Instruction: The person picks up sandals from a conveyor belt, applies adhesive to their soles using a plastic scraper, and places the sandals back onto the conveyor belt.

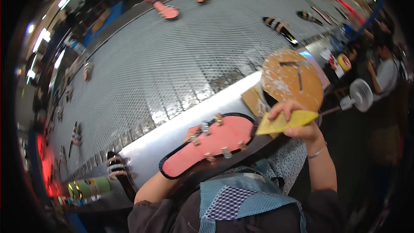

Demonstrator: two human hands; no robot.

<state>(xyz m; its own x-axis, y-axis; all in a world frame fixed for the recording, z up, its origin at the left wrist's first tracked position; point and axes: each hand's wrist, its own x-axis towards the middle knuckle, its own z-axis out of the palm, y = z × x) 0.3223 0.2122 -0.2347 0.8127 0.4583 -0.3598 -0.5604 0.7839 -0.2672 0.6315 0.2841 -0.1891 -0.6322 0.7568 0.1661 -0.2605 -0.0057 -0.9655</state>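
My left hand is under a pink sandal, fingers clamped on its far edge; most of the hand is hidden behind the sole. The sandal has a black rim and small metal studs, and it tilts with its toe end low toward my left and its heel end up toward my right. It hangs over the near edge of the steel worktop, just above my apron.

My right hand is closed on a yellow wedge, whose pointed end touches the sandal's heel end. Just beyond that hand lies a round brown board smeared with white, at the right end of the steel strip, with a piece of cardboard beside it.

Past the steel strip runs a wide mesh belt. Its middle is open; sandals lie only along its edges: pink ones at the far edge, striped ones near the far right corner, others down the left side. At the near left corner a strapped sandal lies on the steel next to a green roll.

To my right, off the worktop, stands a small white fan, and a seated person is well apart from my hands.
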